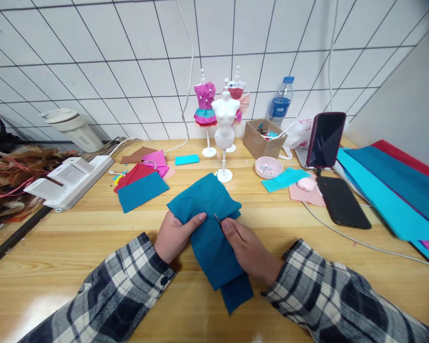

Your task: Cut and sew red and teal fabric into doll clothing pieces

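Note:
A piece of teal-blue fabric [214, 257], partly folded, is held up over the table. My left hand [175, 233] grips its left side, thumb on top and fingers underneath. My right hand [245, 245] is closed at the right side of the cloth. From its fingertips juts a small pointed metal tool [217, 218], its tip against the fabric; the rest of the tool is hidden, so its kind is unclear. Beyond the cloth stands a bare white mini dress form [226, 114].
Two dressed mini forms, one in a magenta dress [205, 97], stand behind. Fabric scraps [143, 190] and a white power strip [76, 181] lie left. To the right are a cardboard box [262, 143], a bead bowl [269, 167], phones [343, 202], a cable [343, 231] and fabric sheets [389, 190].

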A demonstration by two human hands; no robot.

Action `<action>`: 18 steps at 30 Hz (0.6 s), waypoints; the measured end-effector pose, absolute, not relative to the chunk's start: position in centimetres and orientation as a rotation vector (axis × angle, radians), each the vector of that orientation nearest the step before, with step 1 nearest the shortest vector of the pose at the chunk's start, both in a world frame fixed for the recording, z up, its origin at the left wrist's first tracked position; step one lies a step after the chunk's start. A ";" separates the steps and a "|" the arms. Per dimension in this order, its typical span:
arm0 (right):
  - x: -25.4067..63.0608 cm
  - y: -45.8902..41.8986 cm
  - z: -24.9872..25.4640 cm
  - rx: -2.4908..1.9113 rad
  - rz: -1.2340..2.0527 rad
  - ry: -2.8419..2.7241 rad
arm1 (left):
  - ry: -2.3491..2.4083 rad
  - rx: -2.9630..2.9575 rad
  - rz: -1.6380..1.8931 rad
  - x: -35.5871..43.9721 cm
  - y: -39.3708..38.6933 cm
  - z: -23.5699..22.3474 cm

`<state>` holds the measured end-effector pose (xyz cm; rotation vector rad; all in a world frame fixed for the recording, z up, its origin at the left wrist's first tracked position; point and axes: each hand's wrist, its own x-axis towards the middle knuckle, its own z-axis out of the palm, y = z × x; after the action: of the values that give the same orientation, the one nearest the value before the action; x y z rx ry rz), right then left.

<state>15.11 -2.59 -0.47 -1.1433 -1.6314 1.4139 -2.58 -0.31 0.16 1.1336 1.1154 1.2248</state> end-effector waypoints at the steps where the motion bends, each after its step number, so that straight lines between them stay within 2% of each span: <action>1: 15.1 -2.6 -0.5 -1.151 1.409 -1.638 | 1.128 1.134 1.235 -2.6 -0.3 0.1; 18: 15.1 -2.8 -0.5 -1.108 1.440 -1.625 | 1.055 1.175 1.185 -1.9 -0.9 0.9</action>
<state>15.14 -2.81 -0.54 -1.1083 -1.6250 1.4401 -1.87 -0.92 0.87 1.1748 1.0547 1.1849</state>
